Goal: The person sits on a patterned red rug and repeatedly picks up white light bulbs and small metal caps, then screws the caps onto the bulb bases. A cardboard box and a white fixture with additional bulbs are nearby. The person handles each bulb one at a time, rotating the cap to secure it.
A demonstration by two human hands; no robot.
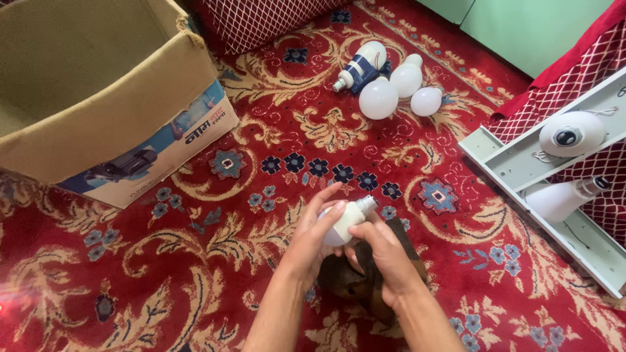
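Note:
My left hand wraps around the round end of a white light bulb, whose metal screw base points up and to the right. My right hand touches the bulb's neck from below and also presses a dark brown cloth that lies under both hands. Both hands are low in the middle of the view, above a red patterned carpet.
A large open cardboard box stands at the upper left. Several white bulbs lie on the carpet at the top centre. A white metal fixture frame with a round white lamp lies at the right, beside red patterned cushions.

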